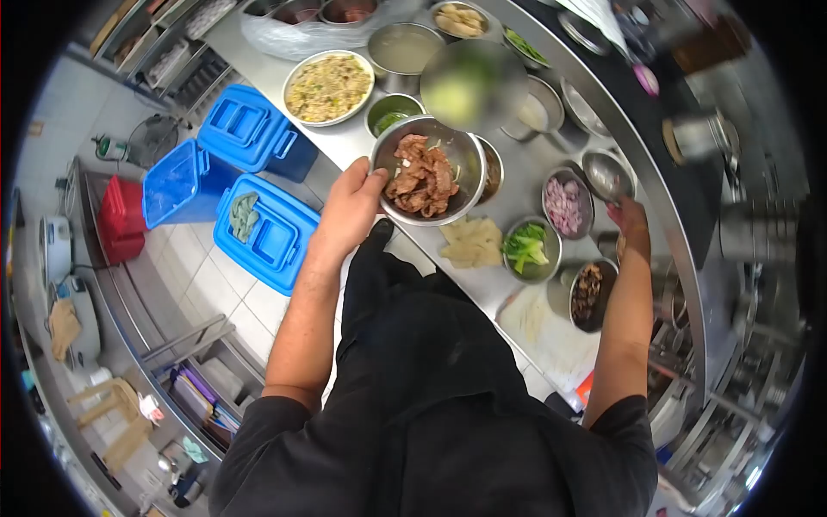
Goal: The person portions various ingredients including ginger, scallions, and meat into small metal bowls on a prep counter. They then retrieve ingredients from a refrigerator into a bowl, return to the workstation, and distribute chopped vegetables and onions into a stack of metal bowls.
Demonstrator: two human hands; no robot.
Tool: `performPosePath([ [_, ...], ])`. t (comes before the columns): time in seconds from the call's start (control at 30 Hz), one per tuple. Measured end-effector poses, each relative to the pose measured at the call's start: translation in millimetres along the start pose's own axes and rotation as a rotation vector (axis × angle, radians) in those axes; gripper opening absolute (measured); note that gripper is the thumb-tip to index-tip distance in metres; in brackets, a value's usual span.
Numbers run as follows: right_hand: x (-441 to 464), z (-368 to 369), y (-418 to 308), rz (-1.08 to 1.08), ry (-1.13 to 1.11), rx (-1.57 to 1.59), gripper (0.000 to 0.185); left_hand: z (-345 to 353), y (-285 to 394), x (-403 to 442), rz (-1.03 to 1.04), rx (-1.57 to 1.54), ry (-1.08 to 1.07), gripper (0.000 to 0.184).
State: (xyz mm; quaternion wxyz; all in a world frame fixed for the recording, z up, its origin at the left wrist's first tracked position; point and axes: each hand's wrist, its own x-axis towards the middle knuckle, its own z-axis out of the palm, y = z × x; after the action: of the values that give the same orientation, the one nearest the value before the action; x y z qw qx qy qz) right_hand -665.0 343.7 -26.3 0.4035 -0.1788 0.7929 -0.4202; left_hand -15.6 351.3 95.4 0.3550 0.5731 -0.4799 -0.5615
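My left hand (355, 200) grips the rim of a steel bowl (461, 185) of sliced reddish-brown meat (422, 178), held tilted above the counter. Over at the right, my right hand (629, 215) is closed at the edge of a metal ladle or small bowl (608, 175); its fingers are partly hidden. Beside that hand is a bowl of chopped purple onion (564, 205). Nearer to me are a bowl of cut greens (527, 248), a bowl of dark brown pieces (589, 293) and pale flat sheets (472, 242) lying on the counter.
A bowl of fried rice (328, 88), a pot of cloudy liquid (405, 48) and a green-filled bowl (394, 112) stand farther back. A white cutting board (551, 332) lies near the front edge. Blue lidded bins (274, 237) are on the floor at left. A raised steel ledge (663, 185) borders the counter's right.
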Motion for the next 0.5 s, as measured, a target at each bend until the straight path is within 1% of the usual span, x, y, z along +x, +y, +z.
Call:
performPosePath([
  [0.07, 11, -6, -3, 0.092, 0.091, -0.329, 0.036, -29, -1, 3, 0.001, -0.073, 0.054, 0.026],
  [0.13, 6, -8, -11, 0.146, 0.226, -0.743, 0.036, -56, -1, 10, -0.023, -0.105, 0.111, 0.025],
  [0.17, -2, -7, -15, 0.077, 0.289, -0.955, 0.037, -70, -1, 16, -0.035, -0.107, 0.129, 0.024],
  [0.2, -14, 3, -24, -0.045, 0.337, -1.121, 0.039, -85, -3, 23, -0.048, -0.11, 0.147, 0.024],
  [0.23, -20, 20, -33, -0.207, 0.342, -1.212, 0.042, -101, -8, 32, -0.055, -0.083, 0.147, 0.023],
  [0.33, -59, 136, -96, -0.778, 0.215, -1.341, 0.039, -138, -20, 66, -0.048, -0.131, 0.166, 0.024],
  [0.37, -71, 191, -125, -0.807, 0.163, -1.25, 0.042, -153, -26, 79, -0.059, -0.091, 0.133, 0.029],
  [0.4, -86, 253, -160, -0.829, 0.11, -1.158, 0.044, -162, -25, 92, -0.06, -0.059, 0.133, 0.028],
  [0.43, -109, 318, -201, -0.765, 0.089, -1.107, 0.046, -172, -17, 104, -0.06, -0.027, 0.136, 0.028],
  [0.47, -90, 366, -224, -0.943, 0.073, -1.065, 0.04, -180, -9, 117, -0.055, 0.006, 0.141, 0.027],
  [0.5, -59, 411, -240, -0.943, 0.159, -1.03, 0.038, -185, -4, 130, -0.031, -0.037, 0.157, 0.025],
])
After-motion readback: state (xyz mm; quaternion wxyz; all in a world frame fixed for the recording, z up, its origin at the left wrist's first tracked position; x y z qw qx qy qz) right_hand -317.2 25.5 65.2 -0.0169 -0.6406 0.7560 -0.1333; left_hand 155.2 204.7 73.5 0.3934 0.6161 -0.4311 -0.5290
